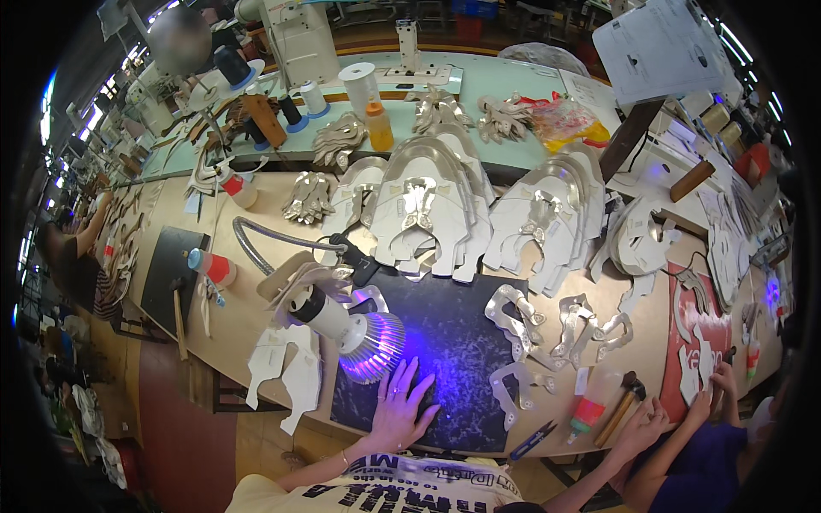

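Observation:
My left hand (400, 413) lies on the dark cutting mat (466, 342), fingers spread, holding nothing. Just above its fingertips hangs a lamp (346, 329) with a ribbed metal head, casting blue-violet light over the hand and mat. My right hand (640, 430) is at the table's near edge, right of a wooden-handled hammer (617, 417). Its fingers are curled together; what they hold, if anything, is hidden. Left of the hammer stands a clear bottle with red and green bands (590, 410). A dark pen-like tool (532, 440) lies on the mat's corner.
Stacked white and silver shoe-upper pieces (423, 201) line the table's far side. Loose cut-out pieces (513, 321) lie right of the mat. A co-worker's hands (703, 402) handle a white piece at right. Another hammer (179, 321) and a red-banded bottle (212, 267) are left.

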### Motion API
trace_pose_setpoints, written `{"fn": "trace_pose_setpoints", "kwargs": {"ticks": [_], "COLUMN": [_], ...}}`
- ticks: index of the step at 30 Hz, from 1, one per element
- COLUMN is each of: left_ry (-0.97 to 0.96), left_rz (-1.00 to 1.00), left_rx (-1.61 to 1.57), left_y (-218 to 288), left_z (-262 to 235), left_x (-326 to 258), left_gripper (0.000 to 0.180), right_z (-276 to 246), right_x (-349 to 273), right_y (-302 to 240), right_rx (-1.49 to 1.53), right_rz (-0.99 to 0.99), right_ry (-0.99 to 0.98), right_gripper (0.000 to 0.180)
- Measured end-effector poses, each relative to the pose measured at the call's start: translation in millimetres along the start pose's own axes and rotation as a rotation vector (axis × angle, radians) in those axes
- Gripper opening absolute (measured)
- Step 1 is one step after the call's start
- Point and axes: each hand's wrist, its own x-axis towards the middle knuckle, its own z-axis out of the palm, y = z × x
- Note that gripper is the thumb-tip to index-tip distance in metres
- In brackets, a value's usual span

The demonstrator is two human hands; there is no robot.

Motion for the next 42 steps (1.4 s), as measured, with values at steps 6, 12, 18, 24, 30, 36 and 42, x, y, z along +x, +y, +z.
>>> {"fn": "trace_pose_setpoints", "kwargs": {"ticks": [6, 12, 18, 24, 30, 36, 42], "left_ry": [0.025, 0.037, 0.02, 0.027, 0.045, 0.055, 0.061], "left_rz": [0.023, 0.012, 0.037, 0.049, 0.049, 0.029, 0.023], "left_rx": [0.063, 0.078, 0.15, 0.193, 0.191, 0.204, 0.209], "left_y": [1, 1, 2, 4, 10, 12, 8], "left_z": [0, 3, 5, 5, 4, 6, 7], "left_x": [4, 4, 5, 5, 6, 6, 5], "left_gripper": [0.06, 0.059, 0.06, 0.057, 0.054, 0.054, 0.057], "right_z": [4, 9, 14, 17, 39, 107, 167], "right_x": [12, 8, 7, 22, 73, 122, 135], "right_y": [-24, -29, -25, -39, -53, -79, -95], "right_rx": [0.135, 0.233, 0.42, 0.516, 0.549, 0.477, 0.462], "right_rz": [-0.004, 0.083, 0.251, 0.267, -0.026, -0.225, -0.157], "right_ry": [-0.067, -0.071, -0.037, -0.107, -0.282, -0.469, -0.375], "right_gripper": [0.032, 0.025, 0.021, 0.019, 0.018, 0.025, 0.036]}}
